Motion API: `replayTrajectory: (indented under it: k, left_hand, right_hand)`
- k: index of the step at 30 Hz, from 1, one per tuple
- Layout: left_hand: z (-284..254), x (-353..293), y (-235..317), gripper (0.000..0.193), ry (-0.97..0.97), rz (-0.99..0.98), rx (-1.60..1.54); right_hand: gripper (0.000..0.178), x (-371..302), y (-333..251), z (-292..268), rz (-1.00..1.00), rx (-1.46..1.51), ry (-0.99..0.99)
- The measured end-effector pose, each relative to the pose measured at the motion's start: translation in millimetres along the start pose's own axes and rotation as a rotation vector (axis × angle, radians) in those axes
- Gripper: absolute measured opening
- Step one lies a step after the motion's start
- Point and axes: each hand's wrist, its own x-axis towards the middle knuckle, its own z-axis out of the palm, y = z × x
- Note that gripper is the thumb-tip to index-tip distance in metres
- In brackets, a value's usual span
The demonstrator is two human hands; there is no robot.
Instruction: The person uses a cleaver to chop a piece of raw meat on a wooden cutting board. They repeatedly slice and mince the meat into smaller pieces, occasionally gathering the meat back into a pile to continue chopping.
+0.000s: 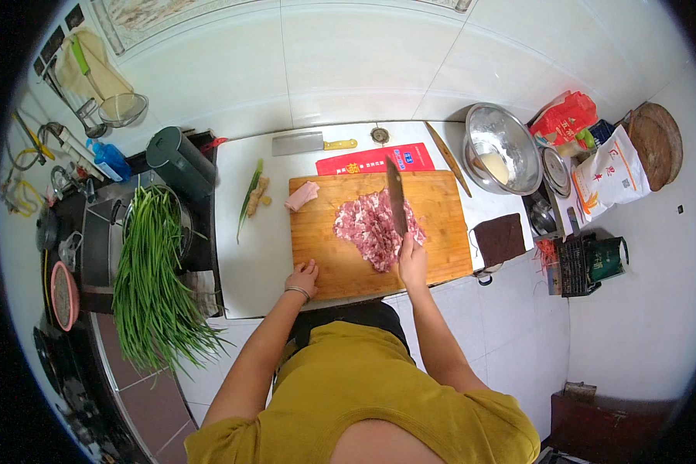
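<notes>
A wooden cutting board (317, 232) lies on the white counter in front of me, with a mound of chopped raw meat (371, 232) on its middle. My right hand (412, 263) is wrapped round the handle of a cleaver (396, 197). The blade points away from me and stands over the right part of the meat. My left hand (302, 279) rests on the board's near left corner, its fingers stretched out and holding nothing. A pale pink slab of meat or skin (301, 196) sits near the board's far left corner.
Left of the board are ginger (257, 196) and a green onion (247, 203). Beyond it lie a second cleaver (298, 144) and a red packet (356, 161). A steel bowl (518, 155) and dark cloth (499, 240) are right; long green chives (151, 271) overhang the left side.
</notes>
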Motion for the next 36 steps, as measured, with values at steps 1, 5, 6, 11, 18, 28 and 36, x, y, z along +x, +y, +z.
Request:
replayTrajectory:
  k: [1,5,6,11,18,28,36]
  left_hand:
    - [1,1,0,0.063,0.0,0.0,0.003]
    - [3,2,0,0.063,0.016,0.018,0.012]
    - [2,-2,-1,0.063,-0.001,0.016,-0.002]
    - [-5,-2,0,0.065,-0.001,0.009,-0.017]
    - [-3,-3,0,0.066,-0.003,0.021,0.01]
    - [-13,-6,4,0.064,-0.012,0.01,-0.005]
    - [-3,-3,2,0.061,0.009,0.004,-0.024]
  right_hand:
    - [0.052,-5,14,11,-0.027,-0.019,0.052]
    - [0.058,-13,79,54,0.159,-0.317,-0.064]
    - [0.059,-8,62,43,0.183,-0.356,-0.128]
    - [0.057,10,-20,-20,0.064,0.026,-0.097]
    - [0.064,-2,71,36,0.188,-0.326,-0.158]
    - [0.058,-17,83,60,0.109,-0.337,-0.019]
    - [0.058,-8,-7,4,0.0,-0.025,0.051]
